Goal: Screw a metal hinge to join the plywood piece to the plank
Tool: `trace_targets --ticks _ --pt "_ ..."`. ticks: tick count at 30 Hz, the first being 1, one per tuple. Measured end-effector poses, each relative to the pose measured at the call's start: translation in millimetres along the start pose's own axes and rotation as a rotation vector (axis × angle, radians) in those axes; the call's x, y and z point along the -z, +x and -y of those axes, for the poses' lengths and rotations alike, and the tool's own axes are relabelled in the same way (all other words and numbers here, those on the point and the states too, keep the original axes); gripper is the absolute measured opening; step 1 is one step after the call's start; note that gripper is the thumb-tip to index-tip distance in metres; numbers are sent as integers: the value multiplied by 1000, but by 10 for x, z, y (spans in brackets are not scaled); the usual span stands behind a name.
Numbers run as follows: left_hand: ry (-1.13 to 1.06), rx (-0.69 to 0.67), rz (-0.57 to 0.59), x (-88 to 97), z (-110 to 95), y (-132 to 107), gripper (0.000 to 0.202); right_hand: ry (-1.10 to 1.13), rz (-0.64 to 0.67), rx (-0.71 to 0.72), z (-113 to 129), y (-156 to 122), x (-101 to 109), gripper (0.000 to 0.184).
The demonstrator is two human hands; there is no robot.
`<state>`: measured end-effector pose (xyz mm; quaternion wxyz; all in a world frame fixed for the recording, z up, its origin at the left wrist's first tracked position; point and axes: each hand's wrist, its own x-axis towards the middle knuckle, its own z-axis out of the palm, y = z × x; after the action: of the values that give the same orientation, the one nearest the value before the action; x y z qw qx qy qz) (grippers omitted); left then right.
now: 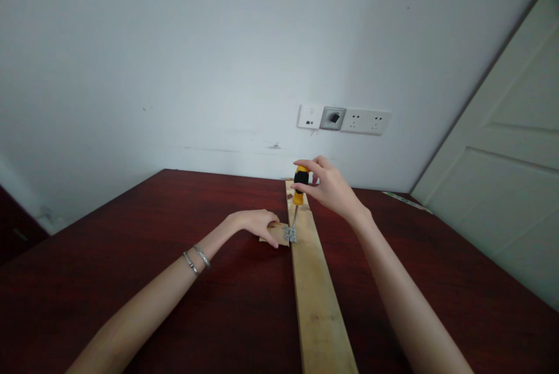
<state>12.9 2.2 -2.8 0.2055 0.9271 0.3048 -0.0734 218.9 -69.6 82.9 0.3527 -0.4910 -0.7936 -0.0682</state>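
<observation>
A long wooden plank (pixel 318 292) lies lengthwise on the dark red table. Against its left side sits a small wooden block (pixel 279 235), and a metal hinge (pixel 290 235) spans the joint between the two. My left hand (pixel 261 226) is closed on the small block, thumb near and fingers on the far side. With the fingertips of my right hand (pixel 325 180) I grip a yellow and black screwdriver (pixel 300 184) by its handle. It stands nearly upright, its tip down at the hinge's right leaf. Any screw under the tip is too small to make out.
The dark red table (pixel 209 316) reaches back to a white wall (pixel 218 59). Wall sockets (pixel 365 122) and a switch panel (pixel 309 117) sit above its back edge. A thin flat strip (pixel 406 201) lies at the back right, near a white panelled door (pixel 515 176).
</observation>
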Motion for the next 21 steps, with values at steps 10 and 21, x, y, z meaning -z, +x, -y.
trace_targets --ticks 10,21 --pt "-7 2 13 11 -14 -5 57 40 33 46 4 -3 3 47" --pt "20 -7 -8 -19 32 24 63 102 11 104 -16 6 11 46"
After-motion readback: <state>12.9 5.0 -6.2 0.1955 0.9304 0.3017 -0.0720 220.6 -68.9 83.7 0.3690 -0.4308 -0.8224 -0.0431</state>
